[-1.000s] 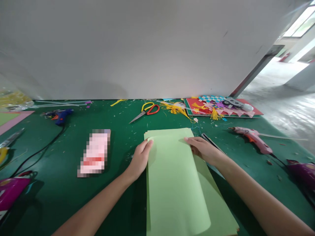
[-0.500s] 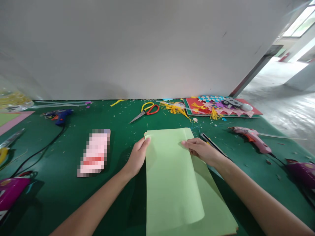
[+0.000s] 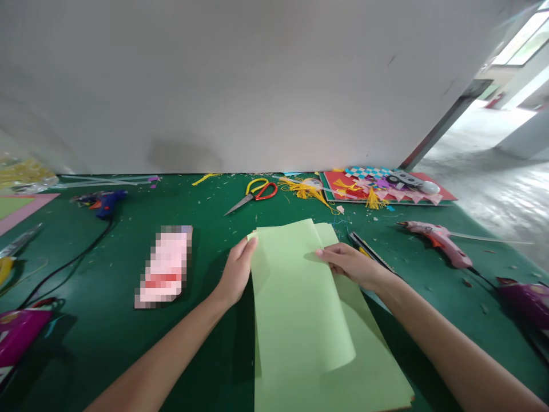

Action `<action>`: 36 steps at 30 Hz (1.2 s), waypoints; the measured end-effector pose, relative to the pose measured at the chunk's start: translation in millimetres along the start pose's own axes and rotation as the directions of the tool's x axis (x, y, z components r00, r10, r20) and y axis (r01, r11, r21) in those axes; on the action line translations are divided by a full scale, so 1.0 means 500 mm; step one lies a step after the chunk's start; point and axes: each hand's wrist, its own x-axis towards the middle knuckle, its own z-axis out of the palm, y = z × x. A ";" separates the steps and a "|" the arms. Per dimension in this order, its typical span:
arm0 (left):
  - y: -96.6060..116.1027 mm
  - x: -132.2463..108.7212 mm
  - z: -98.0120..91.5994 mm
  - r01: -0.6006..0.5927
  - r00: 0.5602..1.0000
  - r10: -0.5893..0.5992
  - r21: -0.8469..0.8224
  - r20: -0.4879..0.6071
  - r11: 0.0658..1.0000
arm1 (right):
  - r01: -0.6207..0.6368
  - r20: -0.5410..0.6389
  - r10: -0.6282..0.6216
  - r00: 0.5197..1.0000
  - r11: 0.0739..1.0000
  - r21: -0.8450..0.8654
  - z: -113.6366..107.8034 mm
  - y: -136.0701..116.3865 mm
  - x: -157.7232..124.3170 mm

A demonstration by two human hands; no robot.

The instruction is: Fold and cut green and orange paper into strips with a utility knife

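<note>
A sheet of light green paper [image 3: 291, 297] is folded over loosely, its right side curling in a soft bend. Beneath it lies a stack of green paper [image 3: 373, 349], fanned a little at the lower right. My left hand [image 3: 237, 269] pinches the sheet's upper left corner between thumb and fingers. On the right edge of the bend, my right hand [image 3: 349, 263] grips the same sheet, thumb on top. A black and yellow utility knife [image 3: 372, 252] lies just behind my right hand, partly hidden by the wrist.
Scissors [image 3: 255, 194] with red and yellow handles lie beyond the paper. A pink glue gun [image 3: 441, 241] is at right, a blue glue gun [image 3: 107, 203] at left. Decorated red card [image 3: 446, 191] sits by the wall [image 3: 257, 86]. A pixelated pink object [image 3: 165, 266] lies left.
The green sheet's upper edge has lifted and shifted slightly left, out of line with the stack. My left hand has moved a little left and up with its corner.
</note>
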 end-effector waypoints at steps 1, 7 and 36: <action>-0.001 0.000 -0.001 -0.004 1.000 0.004 0.000 -0.010 1.000 | 0.010 -0.006 -0.010 1.000 1.000 -0.013 0.000 0.000 0.000; 0.000 -0.003 0.001 0.048 0.998 -0.051 -0.077 -0.026 0.996 | 0.022 -0.034 -0.024 0.999 0.998 -0.062 -0.001 0.004 0.002; 0.022 -0.058 0.043 0.115 0.967 -0.166 0.249 0.195 0.962 | 0.053 -0.208 -0.004 0.978 0.971 0.232 -0.008 0.011 0.013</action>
